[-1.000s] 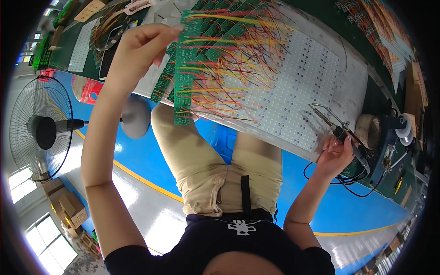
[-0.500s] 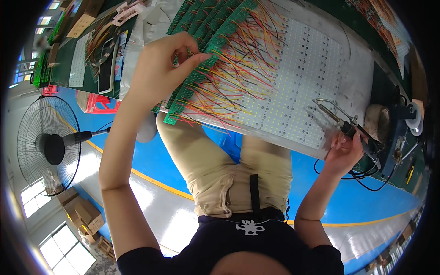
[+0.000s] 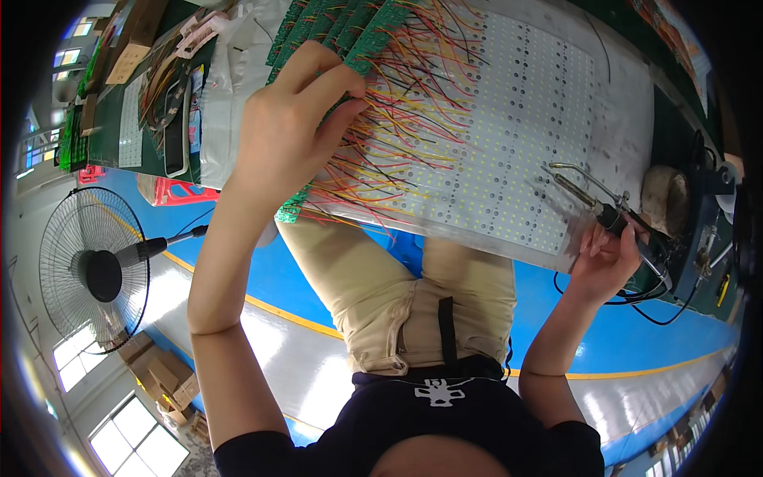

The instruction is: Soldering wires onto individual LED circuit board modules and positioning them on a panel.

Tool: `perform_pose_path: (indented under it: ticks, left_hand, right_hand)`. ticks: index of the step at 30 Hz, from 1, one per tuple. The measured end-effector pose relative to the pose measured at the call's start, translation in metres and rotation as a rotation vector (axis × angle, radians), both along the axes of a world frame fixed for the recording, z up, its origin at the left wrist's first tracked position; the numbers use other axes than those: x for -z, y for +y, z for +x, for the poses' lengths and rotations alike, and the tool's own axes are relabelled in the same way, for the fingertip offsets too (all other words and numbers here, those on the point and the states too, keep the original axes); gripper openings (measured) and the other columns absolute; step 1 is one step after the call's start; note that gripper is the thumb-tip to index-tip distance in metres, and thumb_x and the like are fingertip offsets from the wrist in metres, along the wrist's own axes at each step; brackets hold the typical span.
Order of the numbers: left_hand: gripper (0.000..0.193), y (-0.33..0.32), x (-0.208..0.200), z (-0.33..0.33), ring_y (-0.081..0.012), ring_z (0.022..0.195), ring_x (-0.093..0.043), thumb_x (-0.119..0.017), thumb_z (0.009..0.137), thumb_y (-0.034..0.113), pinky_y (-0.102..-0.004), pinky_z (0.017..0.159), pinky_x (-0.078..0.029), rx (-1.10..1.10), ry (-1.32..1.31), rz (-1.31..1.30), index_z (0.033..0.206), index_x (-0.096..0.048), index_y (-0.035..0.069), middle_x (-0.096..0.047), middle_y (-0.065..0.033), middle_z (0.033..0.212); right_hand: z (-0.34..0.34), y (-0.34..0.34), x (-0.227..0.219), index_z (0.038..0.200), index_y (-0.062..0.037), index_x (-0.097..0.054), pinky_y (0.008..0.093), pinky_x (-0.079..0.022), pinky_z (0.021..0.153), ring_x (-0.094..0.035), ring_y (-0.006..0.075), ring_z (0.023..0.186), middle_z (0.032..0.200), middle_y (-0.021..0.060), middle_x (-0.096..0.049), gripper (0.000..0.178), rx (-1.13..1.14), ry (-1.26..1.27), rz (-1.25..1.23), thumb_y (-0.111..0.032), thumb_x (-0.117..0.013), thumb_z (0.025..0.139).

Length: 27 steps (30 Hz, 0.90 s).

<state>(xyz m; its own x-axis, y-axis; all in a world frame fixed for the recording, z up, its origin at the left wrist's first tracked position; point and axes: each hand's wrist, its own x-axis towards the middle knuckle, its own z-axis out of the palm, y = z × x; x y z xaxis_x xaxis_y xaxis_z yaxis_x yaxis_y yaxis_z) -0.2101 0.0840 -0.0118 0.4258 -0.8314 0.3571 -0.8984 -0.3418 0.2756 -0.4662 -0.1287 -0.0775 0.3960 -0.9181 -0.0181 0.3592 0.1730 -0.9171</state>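
Note:
My left hand [image 3: 290, 131] bends over a row of green circuit boards [image 3: 375, 38], thumb and forefinger pinched together at the edge of one. What lies between the fingertips is hidden. Thin red, yellow and black wires [image 3: 421, 119] fan out to the right from the boards. They lie across a pale panel [image 3: 548, 87] dotted with rows of small yellow marks and dark round spots. Over the panel's near right corner, my right hand [image 3: 606, 258] grips a soldering iron [image 3: 610, 218] by its dark handle. A curved metal tube runs along the iron, whose tip points up and left, above the panel.
Right of the iron stand a round, worn brownish holder [image 3: 664, 199] and a dark stand [image 3: 703, 207]. A black cable [image 3: 664, 319] hangs over the table's near edge. A phone [image 3: 180, 131] and a wire bundle lie at the left. A black fan [image 3: 102, 274] stands beyond the table.
My left hand has curled its fingers further and now pinches closer to the wires. The whole view has shifted slightly. My right hand keeps the soldering iron in nearly the same place.

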Motion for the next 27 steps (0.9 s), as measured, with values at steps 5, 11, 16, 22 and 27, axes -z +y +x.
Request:
perform_pose_path:
  ticks: [5,11,16,22,27]
  left_hand:
    - [0.021,-0.007,-0.001,-0.005,-0.0207,0.067,-0.053,-0.069,0.068,-0.002,-0.0307,0.056,-0.042,0.087,0.0,0.014,0.083,-0.058,0.007,-0.049,-0.0059,0.088]
    - [0.025,-0.018,0.005,-0.013,-0.0257,0.079,-0.058,-0.066,0.065,-0.005,-0.0344,0.063,-0.046,0.16,0.039,0.062,0.085,-0.055,0.005,-0.051,-0.0078,0.092]
    - [0.024,-0.023,0.003,-0.022,-0.0271,0.078,-0.057,-0.064,0.066,-0.006,-0.0343,0.063,-0.047,0.213,0.157,0.146,0.085,-0.055,0.005,-0.054,-0.0079,0.087]
    - [0.018,-0.019,0.004,-0.024,-0.0255,0.074,-0.058,-0.062,0.069,-0.006,-0.0336,0.061,-0.047,0.195,0.284,0.135,0.085,-0.056,0.003,-0.055,-0.008,0.081]
    - [0.014,-0.013,0.006,-0.028,-0.0222,0.071,-0.058,-0.06,0.072,-0.005,-0.0296,0.058,-0.046,0.155,0.367,0.175,0.085,-0.058,0.001,-0.055,-0.0081,0.08]
  right_hand:
    - [-0.002,-0.002,0.001,0.089,-0.0009,-0.051,0.0262,-0.036,0.039,-0.042,0.0105,0.043,0.057,0.0056,-0.048,0.014,-0.047,-0.048,-0.008,-0.015,-0.051,0.085]
    - [-0.001,-0.001,0.002,0.09,0.0005,-0.05,0.0263,-0.036,0.038,-0.041,0.0104,0.043,0.061,0.0078,-0.049,0.016,0.037,-0.016,0.037,-0.015,-0.05,0.086]
    - [0.0,-0.001,0.0,0.091,0.0021,-0.049,0.027,-0.036,0.038,-0.04,0.0116,0.041,0.06,0.0085,-0.049,0.018,0.001,-0.015,-0.004,-0.015,-0.05,0.086]
    - [0.0,-0.001,0.0,0.091,0.0024,-0.05,0.0266,-0.036,0.037,-0.037,0.0124,0.038,0.055,0.0073,-0.046,0.018,-0.028,-0.035,-0.003,-0.015,-0.049,0.086]
    - [0.0,-0.002,0.001,0.091,0.0021,-0.05,0.0261,-0.036,0.037,-0.036,0.0116,0.037,0.054,0.0064,-0.045,0.017,-0.048,-0.04,-0.018,-0.014,-0.048,0.086]
